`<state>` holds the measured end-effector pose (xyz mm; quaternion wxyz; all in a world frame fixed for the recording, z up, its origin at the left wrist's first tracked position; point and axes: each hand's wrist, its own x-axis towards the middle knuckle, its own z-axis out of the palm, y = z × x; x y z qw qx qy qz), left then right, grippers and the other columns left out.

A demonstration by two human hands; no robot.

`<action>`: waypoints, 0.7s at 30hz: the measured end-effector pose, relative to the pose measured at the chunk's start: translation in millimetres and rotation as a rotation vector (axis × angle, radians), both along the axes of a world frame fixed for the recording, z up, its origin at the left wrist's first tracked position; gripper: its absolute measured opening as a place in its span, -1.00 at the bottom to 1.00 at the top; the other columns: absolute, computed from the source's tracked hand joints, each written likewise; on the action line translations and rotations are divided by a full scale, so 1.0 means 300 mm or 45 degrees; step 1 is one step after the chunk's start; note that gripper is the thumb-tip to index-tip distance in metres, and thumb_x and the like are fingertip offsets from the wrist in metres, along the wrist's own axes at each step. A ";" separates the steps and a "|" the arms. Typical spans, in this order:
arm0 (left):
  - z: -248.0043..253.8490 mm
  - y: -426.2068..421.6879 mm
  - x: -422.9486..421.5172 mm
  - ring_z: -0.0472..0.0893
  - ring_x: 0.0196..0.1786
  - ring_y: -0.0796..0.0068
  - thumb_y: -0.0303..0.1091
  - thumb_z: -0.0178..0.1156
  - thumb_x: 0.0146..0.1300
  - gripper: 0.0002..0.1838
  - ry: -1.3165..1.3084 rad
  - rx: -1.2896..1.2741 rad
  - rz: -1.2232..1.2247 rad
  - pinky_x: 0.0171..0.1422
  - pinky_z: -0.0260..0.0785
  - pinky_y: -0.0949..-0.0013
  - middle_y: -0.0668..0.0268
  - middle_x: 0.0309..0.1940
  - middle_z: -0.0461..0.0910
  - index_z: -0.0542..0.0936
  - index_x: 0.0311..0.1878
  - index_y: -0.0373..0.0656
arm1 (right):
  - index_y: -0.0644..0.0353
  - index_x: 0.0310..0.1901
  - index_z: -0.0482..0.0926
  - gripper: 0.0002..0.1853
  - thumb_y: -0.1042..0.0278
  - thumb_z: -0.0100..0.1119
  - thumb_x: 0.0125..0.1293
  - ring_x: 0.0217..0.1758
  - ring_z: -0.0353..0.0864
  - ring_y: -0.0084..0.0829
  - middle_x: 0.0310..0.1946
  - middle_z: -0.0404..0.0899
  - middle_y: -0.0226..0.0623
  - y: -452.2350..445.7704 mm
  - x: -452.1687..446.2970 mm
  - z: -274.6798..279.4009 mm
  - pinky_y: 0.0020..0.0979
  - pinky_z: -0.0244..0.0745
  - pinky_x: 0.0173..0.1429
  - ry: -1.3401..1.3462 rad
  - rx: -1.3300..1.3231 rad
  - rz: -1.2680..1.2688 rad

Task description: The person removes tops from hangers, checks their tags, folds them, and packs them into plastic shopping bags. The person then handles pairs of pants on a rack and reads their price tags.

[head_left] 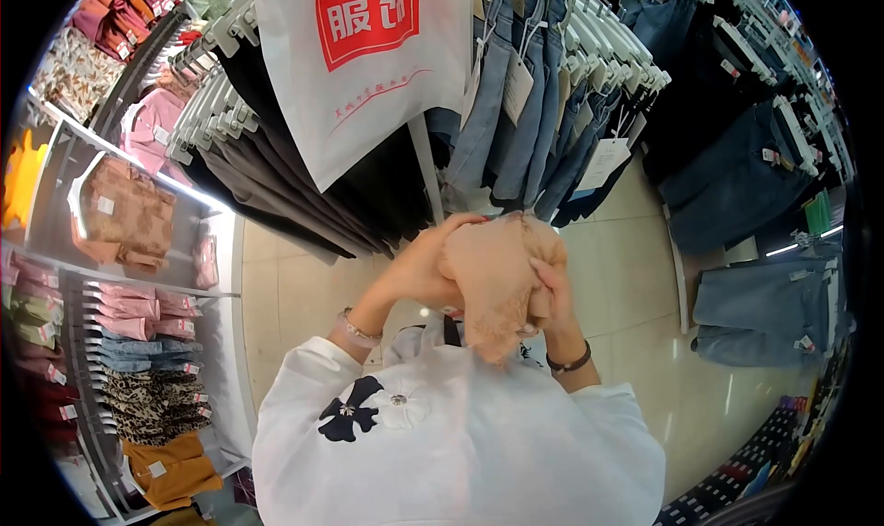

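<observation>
A peach-beige garment with lace trim [497, 268] is bunched up in front of my chest; its exact kind is hidden by the folds. My left hand [431, 266] grips its left side, fingers curled behind the cloth. On the right side, my right hand [551, 296] holds it with the thumb on top and the fingers wrapped round. A lacy end hangs down between the two hands. Just beyond them hang blue jeans [516, 112] and dark trousers [276, 181] on a rack.
A white plastic bag [396, 103] with red print hangs over the rack ahead. Shelves at left hold folded clothes [152, 393] and a patterned brown garment [124, 213]. More denim [760, 310] hangs at right. Pale floor tiles [635, 277] show between the racks.
</observation>
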<state>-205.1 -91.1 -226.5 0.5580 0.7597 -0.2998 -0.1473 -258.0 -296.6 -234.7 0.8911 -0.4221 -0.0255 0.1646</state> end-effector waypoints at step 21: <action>-0.098 -0.009 -0.025 0.27 0.24 0.47 -0.26 0.54 -0.32 0.05 0.487 -0.476 -0.060 0.34 0.07 0.39 0.25 0.20 0.28 0.17 0.27 -0.31 | 0.30 -0.42 0.51 -0.79 0.33 0.04 0.27 -0.49 0.49 -0.60 -0.61 0.50 -0.38 -0.098 0.009 0.065 -0.54 0.38 -0.41 -0.512 -0.636 0.571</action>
